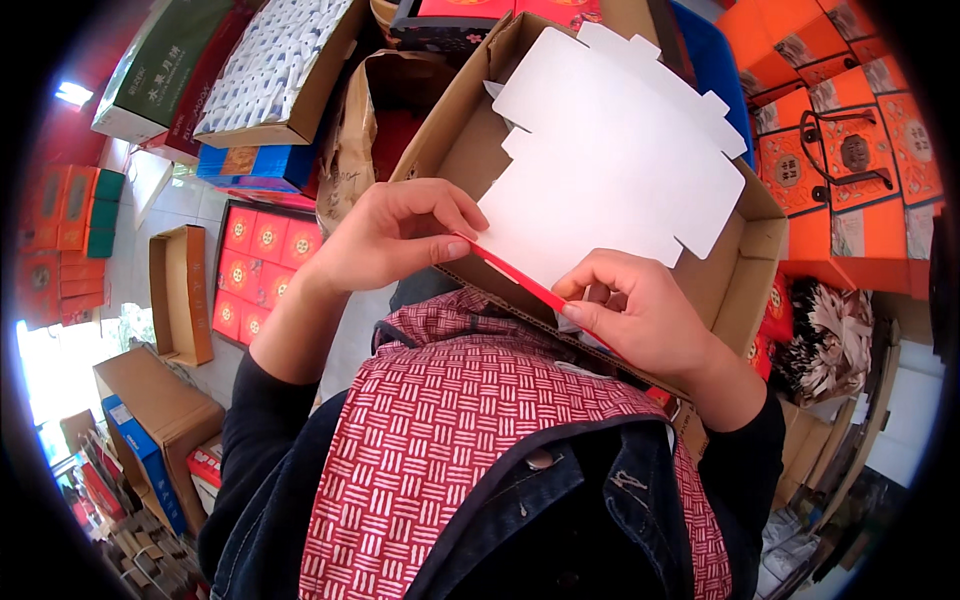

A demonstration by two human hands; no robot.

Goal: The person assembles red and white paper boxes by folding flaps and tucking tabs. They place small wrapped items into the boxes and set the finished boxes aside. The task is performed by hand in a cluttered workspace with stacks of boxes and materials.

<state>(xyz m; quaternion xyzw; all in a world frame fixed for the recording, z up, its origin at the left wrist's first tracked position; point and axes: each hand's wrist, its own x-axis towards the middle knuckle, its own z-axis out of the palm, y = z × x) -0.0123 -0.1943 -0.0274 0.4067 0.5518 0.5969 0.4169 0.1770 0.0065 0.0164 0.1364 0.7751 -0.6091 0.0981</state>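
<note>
Straight from above, the white die-cut card roofs most of the open cardboard carton, blocking a drop through the middle! But look left: a slot of carton interior shows between card and side wall, and another opens on the right, above the right hand. Between that and the left hand, the card's folded red edge bars the way. Up left, the brown paper bag crowds the carton's flank; far right, stacked orange gift boxes wall things off. Nearside, the checked apron leaves little room.
</note>
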